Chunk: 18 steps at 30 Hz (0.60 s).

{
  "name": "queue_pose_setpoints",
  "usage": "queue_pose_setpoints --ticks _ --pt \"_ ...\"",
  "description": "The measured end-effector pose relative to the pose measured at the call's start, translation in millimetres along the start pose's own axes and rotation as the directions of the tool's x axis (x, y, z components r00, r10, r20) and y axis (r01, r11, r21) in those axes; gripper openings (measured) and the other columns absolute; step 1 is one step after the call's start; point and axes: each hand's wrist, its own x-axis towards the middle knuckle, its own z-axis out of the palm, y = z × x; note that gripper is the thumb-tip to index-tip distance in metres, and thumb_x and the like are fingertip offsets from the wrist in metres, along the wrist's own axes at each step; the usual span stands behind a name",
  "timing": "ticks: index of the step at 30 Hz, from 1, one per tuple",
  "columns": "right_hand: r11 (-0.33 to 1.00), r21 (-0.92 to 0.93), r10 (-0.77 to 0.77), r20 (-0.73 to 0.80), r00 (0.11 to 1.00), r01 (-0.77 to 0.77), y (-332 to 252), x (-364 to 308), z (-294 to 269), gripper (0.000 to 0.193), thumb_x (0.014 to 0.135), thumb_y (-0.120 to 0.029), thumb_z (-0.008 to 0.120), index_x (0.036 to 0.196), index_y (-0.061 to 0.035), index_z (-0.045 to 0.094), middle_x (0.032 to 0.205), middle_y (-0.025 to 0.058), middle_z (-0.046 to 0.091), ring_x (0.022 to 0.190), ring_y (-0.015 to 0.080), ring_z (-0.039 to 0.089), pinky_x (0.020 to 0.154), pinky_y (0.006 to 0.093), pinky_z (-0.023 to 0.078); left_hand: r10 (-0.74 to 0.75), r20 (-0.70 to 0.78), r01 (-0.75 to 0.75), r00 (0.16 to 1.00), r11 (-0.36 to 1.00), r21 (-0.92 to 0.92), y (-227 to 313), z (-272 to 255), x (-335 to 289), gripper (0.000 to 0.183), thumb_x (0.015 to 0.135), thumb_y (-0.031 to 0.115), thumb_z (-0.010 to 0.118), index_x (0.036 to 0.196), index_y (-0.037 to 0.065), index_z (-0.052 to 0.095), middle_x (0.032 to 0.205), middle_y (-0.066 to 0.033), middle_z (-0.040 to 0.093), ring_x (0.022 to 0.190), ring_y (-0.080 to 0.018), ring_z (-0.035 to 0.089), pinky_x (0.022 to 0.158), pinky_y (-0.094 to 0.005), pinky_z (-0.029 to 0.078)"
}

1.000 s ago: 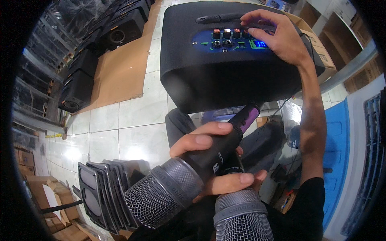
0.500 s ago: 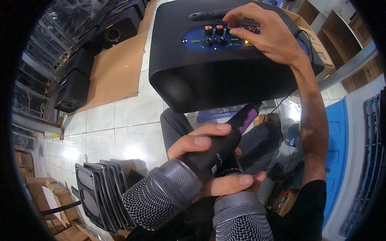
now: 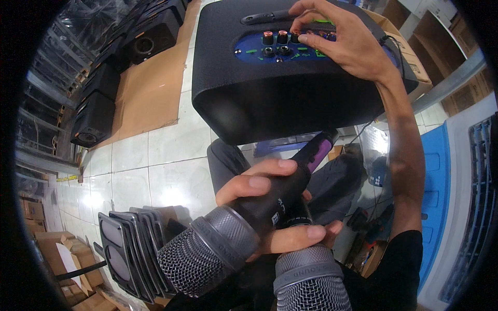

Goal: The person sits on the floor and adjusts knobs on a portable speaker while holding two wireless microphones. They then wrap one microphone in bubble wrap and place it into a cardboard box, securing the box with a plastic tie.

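Note:
Two wireless microphones with grey mesh heads are held together in my left hand [image 3: 293,239], which is closed around them. The upper microphone [image 3: 207,254] slants from lower left to upper right, with a purple band near its tail. The second microphone [image 3: 311,282] points its head toward the lower edge; part of its body is hidden behind my fingers. Ahead stands a black box speaker [image 3: 290,109] with a blue control panel [image 3: 246,49] on top. My right hand [image 3: 350,44] reaches over that panel, thumb and fingers pinching a small black knob [image 3: 294,38] in its row.
A recessed handle [image 3: 254,19] lies behind the panel. More black speakers [image 3: 150,41] stand at far left beside a cardboard sheet [image 3: 150,98]. Several speaker grilles [image 3: 116,246] lean together at lower left near open cartons [image 3: 78,259]. A blue-and-white panel [image 3: 436,181] rises at right.
My right hand has shifted very slightly up at the knob. A yellow light seen beside it on the panel no longer shows. My left hand and the microphones have hardly moved.

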Motion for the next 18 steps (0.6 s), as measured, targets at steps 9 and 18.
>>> queue_pose_setpoints --ticks 9,18 --pt "0.999 0.009 0.051 0.0 0.999 -0.051 1.9 -1.4 -0.1 0.031 0.085 -0.007 0.064 0.113 0.0017 0.053 0.098 0.0128 0.069 0.094 0.0227 0.066 0.085 0.0315 0.049 0.073 -0.034 -0.076 0.997 0.993 -0.093 -8.5 -0.2 -2.9 0.093 0.064 0.001 0.081 0.134 0.027 0.025 0.138 -0.0193 0.034 0.113 -0.0426 0.056 0.093 -0.0526 0.053" --pt "1.0 -0.031 -0.007 -0.013 1.0 0.006 0.2 8.1 4.5 0.029 0.084 -0.009 0.068 0.109 0.0031 0.058 0.098 0.016 0.066 0.093 0.0247 0.067 0.085 0.0328 0.051 0.059 -0.032 -0.061 0.998 0.996 -0.069 -3.8 -3.0 -5.6 0.091 0.064 0.001 0.081 0.133 0.029 0.027 0.139 -0.0178 0.034 0.111 -0.0425 0.056 0.093 -0.0532 0.053"
